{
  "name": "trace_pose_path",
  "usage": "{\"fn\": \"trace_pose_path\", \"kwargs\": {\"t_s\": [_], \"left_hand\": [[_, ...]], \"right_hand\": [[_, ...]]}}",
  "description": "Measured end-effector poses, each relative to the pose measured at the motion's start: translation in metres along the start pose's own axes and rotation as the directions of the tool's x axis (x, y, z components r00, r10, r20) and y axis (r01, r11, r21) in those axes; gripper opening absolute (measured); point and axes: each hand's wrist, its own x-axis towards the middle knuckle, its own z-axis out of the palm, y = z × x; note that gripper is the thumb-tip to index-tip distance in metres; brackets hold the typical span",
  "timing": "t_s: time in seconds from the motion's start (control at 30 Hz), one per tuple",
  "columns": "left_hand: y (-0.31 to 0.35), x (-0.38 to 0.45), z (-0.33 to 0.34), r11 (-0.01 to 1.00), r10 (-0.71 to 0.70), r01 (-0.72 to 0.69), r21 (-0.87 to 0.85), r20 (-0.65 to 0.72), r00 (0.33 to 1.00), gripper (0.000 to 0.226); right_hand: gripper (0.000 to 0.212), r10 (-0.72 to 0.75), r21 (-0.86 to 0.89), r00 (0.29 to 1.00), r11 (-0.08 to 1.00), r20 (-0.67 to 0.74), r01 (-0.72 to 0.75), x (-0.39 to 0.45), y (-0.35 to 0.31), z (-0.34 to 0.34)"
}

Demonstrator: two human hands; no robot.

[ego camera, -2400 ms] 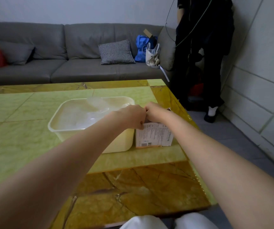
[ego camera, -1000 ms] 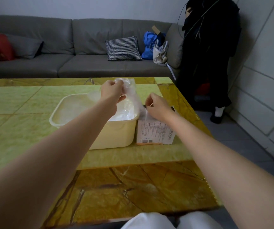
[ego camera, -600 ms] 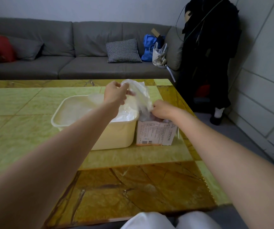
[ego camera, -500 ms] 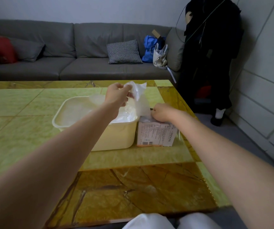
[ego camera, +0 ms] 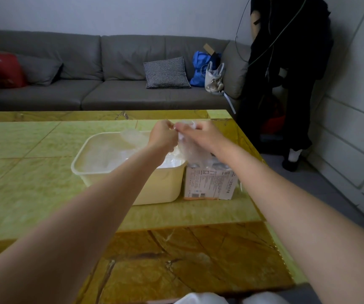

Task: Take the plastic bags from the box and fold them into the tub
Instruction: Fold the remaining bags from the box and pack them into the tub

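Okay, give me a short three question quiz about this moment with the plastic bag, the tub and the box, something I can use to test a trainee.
1. True or false: both hands grip the clear plastic bag.
2. Which side of the cream tub does the printed box stand on, from the person's view? A) left B) right C) behind it
3. Fill in: the bag's lower end hangs down to the top of the ____.

Key
1. True. The left hand and right hand pinch its top edge, close together, raised above the tub's far right corner.
2. B. The box stands against the tub's right wall, near the table edge.
3. box. It has not come fully out.
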Motion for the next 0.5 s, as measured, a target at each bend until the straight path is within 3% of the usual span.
{"fn": "trace_pose_path", "kwargs": {"t_s": [0.13, 0.23, 0.4, 0.5], "left_hand": [[-0.004, 0.002, -0.005, 0.999, -0.031, 0.031, -0.043, 0.009, 0.999, 0.017], [-0.006, 0.004, -0.010, 0.996, -0.022, 0.020, -0.093, -0.025, 0.999, 0.027], [-0.013, 0.008, -0.013, 0.998, 0.032, -0.038, -0.051, -0.115, 0.993, 0.040], [-0.015, 0.009, -0.014, 0.999, 0.033, -0.035, -0.010, -0.141, 0.989, 0.036]], "right_hand": [[0.061, 0.054, 0.195, 0.998, 0.979, 0.036, -0.060, 0.001, 0.002, 0.002], [0.024, 0.047, 0.153, 0.999, 0.987, 0.026, -0.051, -0.001, 0.000, -0.001], [0.019, 0.149, 0.135, 0.956, 0.984, -0.253, -0.117, 0.007, 0.008, -0.007], [0.019, 0.193, 0.181, 0.932, 0.973, -0.308, -0.141, 0.010, 0.007, -0.006]]}}
